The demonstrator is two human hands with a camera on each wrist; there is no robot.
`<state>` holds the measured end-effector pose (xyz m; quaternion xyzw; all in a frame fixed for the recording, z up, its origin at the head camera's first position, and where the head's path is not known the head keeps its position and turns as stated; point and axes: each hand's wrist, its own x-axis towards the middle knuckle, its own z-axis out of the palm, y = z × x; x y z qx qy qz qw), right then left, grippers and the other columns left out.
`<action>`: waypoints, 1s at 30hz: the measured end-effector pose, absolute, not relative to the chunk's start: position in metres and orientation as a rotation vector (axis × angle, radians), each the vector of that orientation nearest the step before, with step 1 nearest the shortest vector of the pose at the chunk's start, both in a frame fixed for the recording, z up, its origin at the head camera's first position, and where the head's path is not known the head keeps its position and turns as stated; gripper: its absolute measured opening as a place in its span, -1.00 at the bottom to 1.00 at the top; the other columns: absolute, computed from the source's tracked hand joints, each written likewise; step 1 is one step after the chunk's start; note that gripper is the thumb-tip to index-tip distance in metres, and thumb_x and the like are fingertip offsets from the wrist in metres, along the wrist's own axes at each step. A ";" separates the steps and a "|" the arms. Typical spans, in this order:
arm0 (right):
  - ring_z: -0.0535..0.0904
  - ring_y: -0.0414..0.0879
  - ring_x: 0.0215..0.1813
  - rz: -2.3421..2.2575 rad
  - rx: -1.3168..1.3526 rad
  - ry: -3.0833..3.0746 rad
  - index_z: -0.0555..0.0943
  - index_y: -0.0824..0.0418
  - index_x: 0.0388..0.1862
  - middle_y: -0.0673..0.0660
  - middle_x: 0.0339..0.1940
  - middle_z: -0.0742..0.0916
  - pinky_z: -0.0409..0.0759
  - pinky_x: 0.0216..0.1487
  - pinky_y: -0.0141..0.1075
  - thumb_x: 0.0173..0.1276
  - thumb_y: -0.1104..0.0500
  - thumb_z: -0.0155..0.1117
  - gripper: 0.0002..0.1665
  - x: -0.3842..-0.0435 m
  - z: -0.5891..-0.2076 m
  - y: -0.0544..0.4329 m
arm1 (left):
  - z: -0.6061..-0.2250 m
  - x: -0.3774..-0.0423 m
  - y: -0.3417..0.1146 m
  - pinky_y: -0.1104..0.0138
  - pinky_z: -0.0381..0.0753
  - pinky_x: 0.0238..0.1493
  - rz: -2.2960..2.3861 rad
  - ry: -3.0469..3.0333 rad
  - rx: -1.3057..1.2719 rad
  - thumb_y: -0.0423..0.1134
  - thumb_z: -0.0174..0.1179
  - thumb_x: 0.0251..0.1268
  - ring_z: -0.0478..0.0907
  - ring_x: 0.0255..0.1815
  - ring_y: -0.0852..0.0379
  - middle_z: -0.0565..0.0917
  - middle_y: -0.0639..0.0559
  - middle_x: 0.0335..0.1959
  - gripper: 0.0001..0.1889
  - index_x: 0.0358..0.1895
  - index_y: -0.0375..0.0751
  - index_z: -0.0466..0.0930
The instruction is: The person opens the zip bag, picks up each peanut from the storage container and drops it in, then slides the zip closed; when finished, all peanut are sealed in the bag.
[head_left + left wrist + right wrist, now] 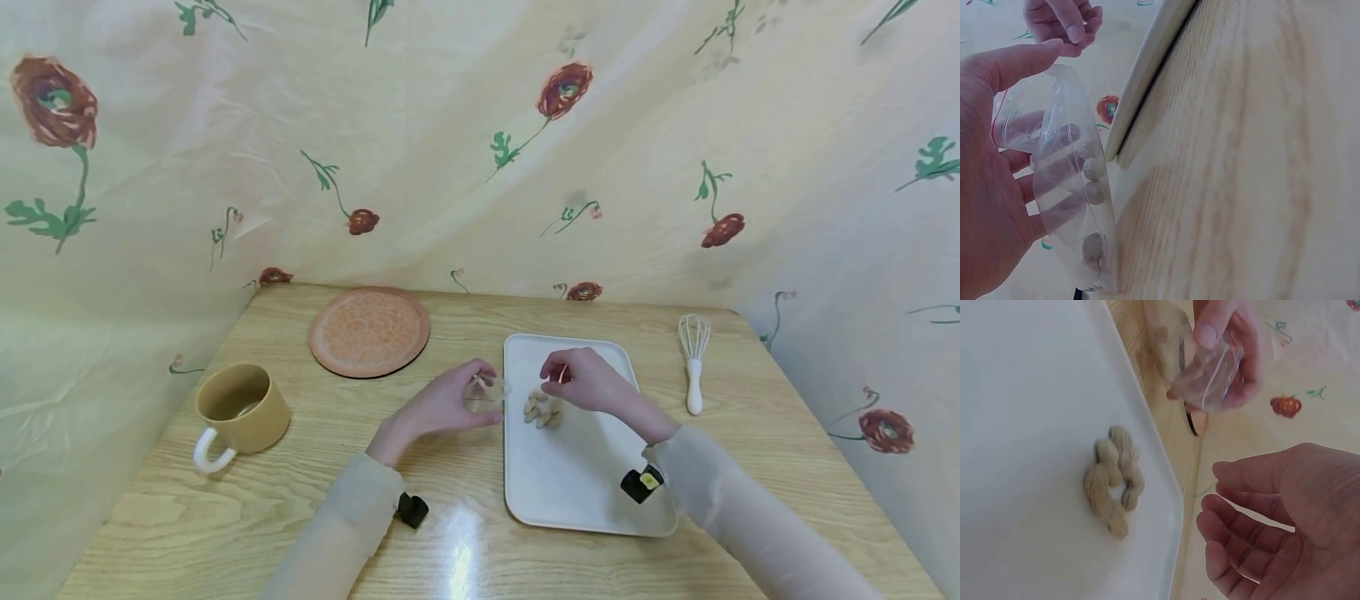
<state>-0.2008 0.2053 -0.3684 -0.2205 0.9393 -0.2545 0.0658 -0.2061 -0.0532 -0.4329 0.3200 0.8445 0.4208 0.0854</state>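
Note:
My left hand point(447, 406) holds a clear zip bag point(1069, 181) beside the tray's left edge, thumb on one side and fingers behind it. Through the plastic, a few peanuts point(1094, 181) show near the bag's lower side. A small pile of unshelled peanuts point(1113, 481) lies on the white rectangular tray point(577, 492), towards its left side. Just to the right of that pile, over the tray, hovers my right hand point(592, 382). Its fingers are loosely bent with nothing between them, as the right wrist view shows.
A tan mug point(258, 421) with a white handle stands at the left of the wooden table. Behind it lies a round pinkish mat point(370, 332). A white whisk point(694, 367) rests right of the tray. Flowered cloth point(450, 125) hangs behind the table.

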 end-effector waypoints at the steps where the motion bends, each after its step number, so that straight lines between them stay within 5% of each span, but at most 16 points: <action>1: 0.50 -0.12 -0.40 -0.765 -0.664 2.836 0.67 0.32 -0.24 0.03 -0.46 0.65 0.49 -0.36 -0.28 0.27 0.32 0.39 -0.89 -0.203 -0.370 0.208 | -0.433 -0.206 -0.053 0.13 0.47 0.23 1.257 2.516 0.958 0.00 0.45 0.17 0.49 0.22 0.02 0.59 -0.03 0.16 -0.36 0.25 -0.13 0.42; 30: 0.57 -0.01 -0.26 -0.777 -0.906 2.643 0.69 0.30 -0.17 0.10 -0.29 0.72 0.57 -0.20 -0.25 0.24 0.47 0.34 -0.80 -0.216 -0.408 0.247 | -0.434 -0.206 -0.054 0.11 0.48 0.21 1.270 2.496 0.944 0.01 0.44 0.18 0.51 0.19 0.00 0.58 -0.03 0.15 -0.37 0.25 -0.13 0.42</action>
